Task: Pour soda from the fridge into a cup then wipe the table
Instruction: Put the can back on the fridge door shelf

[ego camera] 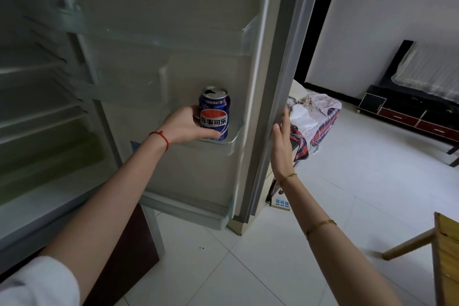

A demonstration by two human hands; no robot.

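While the flat right hand (282, 141) touches the fridge door (278, 82), the left hand (185, 125) grips the upright can (214, 113).

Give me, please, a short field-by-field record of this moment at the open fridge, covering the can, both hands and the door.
soda can: blue soda can upright in the lower door shelf, top already opened
left hand: left hand grips the can, fingers curled round its side
right hand: right hand flat, fingers straight, against the outer edge of the fridge door
fridge door: swung open
fridge interior: shelves visible on the left, contents unclear
cup: not in view
task stage: can not yet lifted clear of the shelf
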